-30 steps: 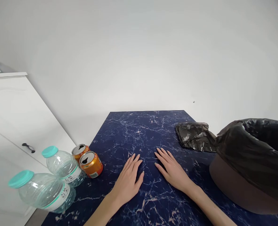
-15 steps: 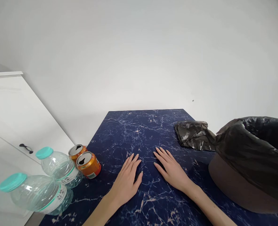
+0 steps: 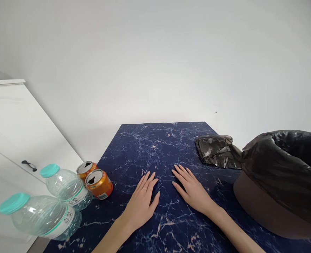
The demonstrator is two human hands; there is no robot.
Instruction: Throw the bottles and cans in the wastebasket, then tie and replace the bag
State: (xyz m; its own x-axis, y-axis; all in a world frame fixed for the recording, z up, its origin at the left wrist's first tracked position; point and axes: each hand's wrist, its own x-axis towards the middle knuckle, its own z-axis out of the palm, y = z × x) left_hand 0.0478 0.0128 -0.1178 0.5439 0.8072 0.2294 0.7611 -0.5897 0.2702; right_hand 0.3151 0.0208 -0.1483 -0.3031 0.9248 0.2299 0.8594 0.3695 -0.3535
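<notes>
My left hand (image 3: pixel 142 201) lies flat on the dark blue marbled table (image 3: pixel 150 147), fingers stretched out and thumb apart, holding nothing. Level with it, my right hand (image 3: pixel 191 189) also rests palm down, fingers extended and nothing in its grasp. Left of my left hand stand two opened orange drink cans, a front can (image 3: pixel 100 186) and a back can (image 3: pixel 84 168) partly hidden behind it. Beside them are two clear plastic bottles with turquoise caps, a nearer bottle (image 3: pixel 43 216) and a farther bottle (image 3: pixel 66 186). To the right of my right hand is a brown bin (image 3: pixel 271 211) lined with a black plastic bag (image 3: pixel 282 175).
A tied-off end of the bag (image 3: pixel 216 151) spreads over the table's right side. A white cabinet (image 3: pixel 15 119) with a dark handle (image 3: pixel 29 165) is at the left. The white wall (image 3: pixel 155 63) rises behind the table.
</notes>
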